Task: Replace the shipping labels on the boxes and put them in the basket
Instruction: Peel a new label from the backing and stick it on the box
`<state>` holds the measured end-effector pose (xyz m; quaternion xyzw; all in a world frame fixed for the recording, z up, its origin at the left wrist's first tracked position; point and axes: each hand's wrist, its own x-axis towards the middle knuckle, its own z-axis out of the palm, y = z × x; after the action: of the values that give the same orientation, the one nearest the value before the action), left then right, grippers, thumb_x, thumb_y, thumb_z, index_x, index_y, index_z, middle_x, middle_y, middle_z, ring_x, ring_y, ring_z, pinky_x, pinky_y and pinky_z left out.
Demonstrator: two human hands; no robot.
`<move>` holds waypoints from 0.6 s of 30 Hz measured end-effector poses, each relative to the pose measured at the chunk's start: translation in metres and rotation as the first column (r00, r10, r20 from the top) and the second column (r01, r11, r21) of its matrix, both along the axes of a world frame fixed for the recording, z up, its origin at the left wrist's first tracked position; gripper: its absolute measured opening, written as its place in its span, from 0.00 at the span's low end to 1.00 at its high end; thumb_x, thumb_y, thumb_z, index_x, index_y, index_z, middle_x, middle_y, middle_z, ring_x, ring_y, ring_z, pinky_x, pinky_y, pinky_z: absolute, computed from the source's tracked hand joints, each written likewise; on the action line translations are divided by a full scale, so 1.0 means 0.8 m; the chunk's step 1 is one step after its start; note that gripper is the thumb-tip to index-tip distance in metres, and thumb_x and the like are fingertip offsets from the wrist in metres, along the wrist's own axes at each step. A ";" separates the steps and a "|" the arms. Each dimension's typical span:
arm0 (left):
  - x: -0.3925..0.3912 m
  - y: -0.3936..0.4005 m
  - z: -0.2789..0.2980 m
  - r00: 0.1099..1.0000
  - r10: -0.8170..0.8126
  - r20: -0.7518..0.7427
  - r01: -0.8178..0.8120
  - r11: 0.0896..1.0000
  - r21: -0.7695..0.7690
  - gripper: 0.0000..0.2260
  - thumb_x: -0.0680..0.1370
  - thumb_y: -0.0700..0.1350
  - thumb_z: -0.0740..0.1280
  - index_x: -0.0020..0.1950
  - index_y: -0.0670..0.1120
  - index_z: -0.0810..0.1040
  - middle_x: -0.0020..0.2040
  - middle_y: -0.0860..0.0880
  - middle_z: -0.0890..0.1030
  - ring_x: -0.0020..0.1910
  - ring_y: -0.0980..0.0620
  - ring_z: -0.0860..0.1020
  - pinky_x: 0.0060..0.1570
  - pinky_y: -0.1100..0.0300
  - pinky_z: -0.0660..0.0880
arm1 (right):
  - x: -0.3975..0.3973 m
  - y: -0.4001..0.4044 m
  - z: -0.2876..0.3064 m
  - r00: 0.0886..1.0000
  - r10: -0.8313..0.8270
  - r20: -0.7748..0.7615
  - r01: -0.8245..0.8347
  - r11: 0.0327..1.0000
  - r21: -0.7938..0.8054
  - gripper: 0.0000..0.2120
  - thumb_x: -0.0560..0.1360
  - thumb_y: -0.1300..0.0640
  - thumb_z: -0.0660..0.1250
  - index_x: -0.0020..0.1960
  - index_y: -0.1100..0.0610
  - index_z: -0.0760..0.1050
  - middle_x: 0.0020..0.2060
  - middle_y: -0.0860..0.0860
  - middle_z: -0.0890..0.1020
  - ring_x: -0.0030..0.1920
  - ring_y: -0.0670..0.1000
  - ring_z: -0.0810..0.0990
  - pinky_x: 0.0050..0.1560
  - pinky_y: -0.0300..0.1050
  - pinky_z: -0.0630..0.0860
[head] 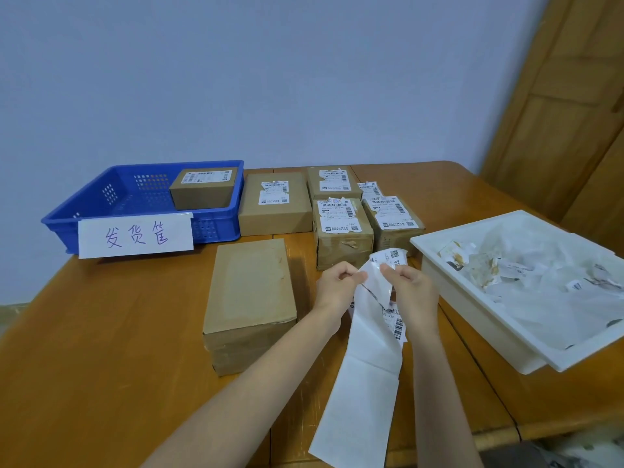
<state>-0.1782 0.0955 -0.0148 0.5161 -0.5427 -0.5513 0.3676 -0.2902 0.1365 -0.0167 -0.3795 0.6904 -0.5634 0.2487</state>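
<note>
Peeling seems to be the step in hand: both hands pinch the top of a long strip of label paper (368,349) that hangs down over the near edge of the table (101,332), the left hand (337,285) gripping the white backing and the right hand (410,288) gripping the printed label (393,258), which curls away toward the right. Just left of the hands lies a bare box (250,298), its top without any label, likely the one awaiting this sticker. Farther back stand four boxes with torn old labels (337,214), and at the far left the blue basket (101,204) holds one finished box (202,189). A white tray (472,292) at the right holds scrap paper. The risk from here is that the sticky label folds onto itself or tears along the peel if the hands pull unevenly; the loose backing could also drag against the table edge and jerk the strip.
</note>
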 end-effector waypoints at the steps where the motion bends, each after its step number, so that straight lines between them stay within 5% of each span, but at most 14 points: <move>1: 0.000 0.000 0.000 1.000 0.005 -0.009 -0.005 1.000 0.013 0.07 0.81 0.44 0.67 0.44 0.43 0.78 0.48 0.44 0.80 0.46 0.52 0.76 0.43 0.63 0.72 | 0.000 0.001 0.001 1.000 0.005 0.025 -0.005 1.000 0.002 0.19 0.77 0.54 0.68 0.31 0.62 0.70 0.25 0.54 0.71 0.30 0.50 0.68 0.36 0.43 0.65; 3: -0.001 -0.001 0.000 1.000 0.014 -0.021 -0.013 0.999 0.035 0.07 0.81 0.44 0.67 0.44 0.43 0.77 0.50 0.43 0.81 0.47 0.50 0.76 0.45 0.62 0.72 | -0.001 0.001 0.001 0.997 -0.007 0.072 0.007 1.000 0.001 0.16 0.77 0.55 0.68 0.40 0.69 0.76 0.37 0.65 0.79 0.37 0.61 0.75 0.37 0.47 0.71; 6: -0.001 -0.001 0.000 0.999 0.009 -0.031 -0.007 0.998 0.061 0.08 0.81 0.44 0.67 0.42 0.44 0.76 0.47 0.45 0.80 0.48 0.50 0.76 0.45 0.62 0.72 | -0.004 0.000 -0.005 0.990 -0.026 0.135 0.026 1.000 0.006 0.16 0.78 0.54 0.67 0.48 0.69 0.79 0.46 0.66 0.81 0.51 0.65 0.79 0.36 0.42 0.73; 14: 0.001 0.002 -0.002 0.995 0.010 -0.100 0.005 0.989 0.150 0.10 0.80 0.43 0.67 0.39 0.45 0.76 0.47 0.45 0.80 0.57 0.41 0.78 0.62 0.49 0.74 | -0.007 -0.005 -0.011 0.955 -0.052 0.292 0.033 0.997 0.072 0.14 0.78 0.53 0.67 0.57 0.62 0.78 0.52 0.57 0.83 0.52 0.55 0.82 0.34 0.38 0.73; 18: 0.000 0.000 -0.001 0.993 0.038 -0.110 -0.018 0.984 0.175 0.09 0.80 0.44 0.68 0.40 0.46 0.77 0.50 0.44 0.81 0.58 0.41 0.78 0.64 0.46 0.74 | -0.007 -0.006 -0.010 0.938 -0.033 0.346 0.016 0.999 0.050 0.07 0.79 0.55 0.66 0.51 0.58 0.78 0.49 0.56 0.83 0.51 0.54 0.82 0.39 0.42 0.75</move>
<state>-0.1786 0.0958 -0.0159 0.5219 -0.4633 -0.6197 0.3591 -0.2960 0.1320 -0.0248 -0.2600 0.6534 -0.6083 0.3679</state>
